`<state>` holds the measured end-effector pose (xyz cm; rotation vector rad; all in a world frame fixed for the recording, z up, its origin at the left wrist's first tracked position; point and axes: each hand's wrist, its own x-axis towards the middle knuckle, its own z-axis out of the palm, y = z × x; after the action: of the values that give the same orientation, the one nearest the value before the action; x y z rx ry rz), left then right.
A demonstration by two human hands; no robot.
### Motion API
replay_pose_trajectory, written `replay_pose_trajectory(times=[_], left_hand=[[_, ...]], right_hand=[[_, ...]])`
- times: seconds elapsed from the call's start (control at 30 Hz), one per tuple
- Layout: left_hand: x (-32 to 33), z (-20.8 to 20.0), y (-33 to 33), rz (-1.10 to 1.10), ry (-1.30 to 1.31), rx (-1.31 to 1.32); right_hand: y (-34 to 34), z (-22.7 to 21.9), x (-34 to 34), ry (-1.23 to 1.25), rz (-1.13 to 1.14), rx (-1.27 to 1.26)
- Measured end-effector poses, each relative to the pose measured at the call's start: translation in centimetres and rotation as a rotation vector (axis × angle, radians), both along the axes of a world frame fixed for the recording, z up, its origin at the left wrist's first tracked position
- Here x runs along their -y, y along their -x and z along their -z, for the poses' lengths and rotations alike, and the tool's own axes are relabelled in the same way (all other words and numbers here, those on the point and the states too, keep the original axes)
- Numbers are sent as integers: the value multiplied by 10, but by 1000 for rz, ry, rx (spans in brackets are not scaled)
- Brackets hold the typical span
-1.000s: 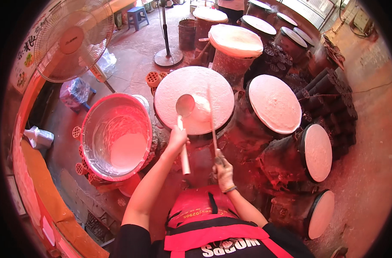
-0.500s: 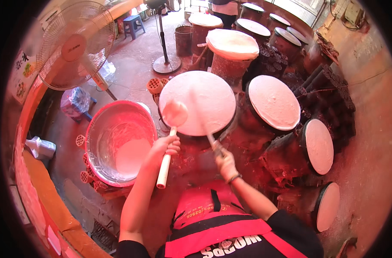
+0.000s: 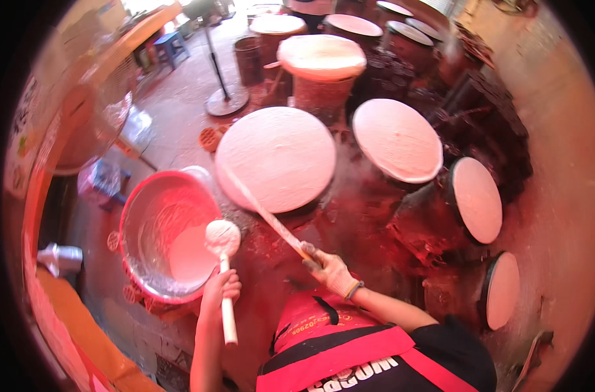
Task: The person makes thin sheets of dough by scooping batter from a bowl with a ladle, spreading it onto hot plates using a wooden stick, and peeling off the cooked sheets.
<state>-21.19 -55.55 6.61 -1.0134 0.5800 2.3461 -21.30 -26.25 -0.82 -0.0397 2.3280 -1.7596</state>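
Observation:
In my bare left hand (image 3: pixel 219 289) is the pale handle of a ladle (image 3: pixel 223 238), its round head coated with white batter beside the basin. My gloved right hand (image 3: pixel 331 271) grips a long thin flat spatula (image 3: pixel 265 212). The far end of the spatula reaches over the left edge of a round griddle (image 3: pixel 281 157) covered by a sheet of white batter; whether it touches the batter I cannot tell. On the left stands a large pink-rimmed basin (image 3: pixel 129 264), lined with clear plastic, with batter (image 3: pixel 190 253) in its bottom.
More batter-topped round griddles on drum stoves curve along the right, such as one griddle (image 3: pixel 399 140) and another griddle (image 3: pixel 477 199). Behind stands a taller stove with a pale round top (image 3: pixel 321 55). A standing fan (image 3: pixel 82 124) is at left; dark coal briquettes (image 3: pixel 487 124) are stacked right.
The ladle has moved back off the griddle, toward the basin's near side. My right hand's spatula has swung leftward across the griddle's edge. The whole view has shifted.

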Motion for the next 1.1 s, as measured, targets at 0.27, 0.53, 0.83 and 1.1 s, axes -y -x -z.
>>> replay_pose_trajectory(times=[0.27,0.53,0.83,1.1], left_hand=[[-89,-34,11,-120,-51,-73],[-203,-55,48,-337,-345,-50],[-270,-65,76,-384,-285,-67],[-275,-65,106,-303,-59,-125]], right_hand=[[143,-14,-168,-901,155,-588],[191,2,-270,-1032,24,-587],[231,-43,-305,-1059,-117,-673],[408,-255,-321,-927,-286,-621]])
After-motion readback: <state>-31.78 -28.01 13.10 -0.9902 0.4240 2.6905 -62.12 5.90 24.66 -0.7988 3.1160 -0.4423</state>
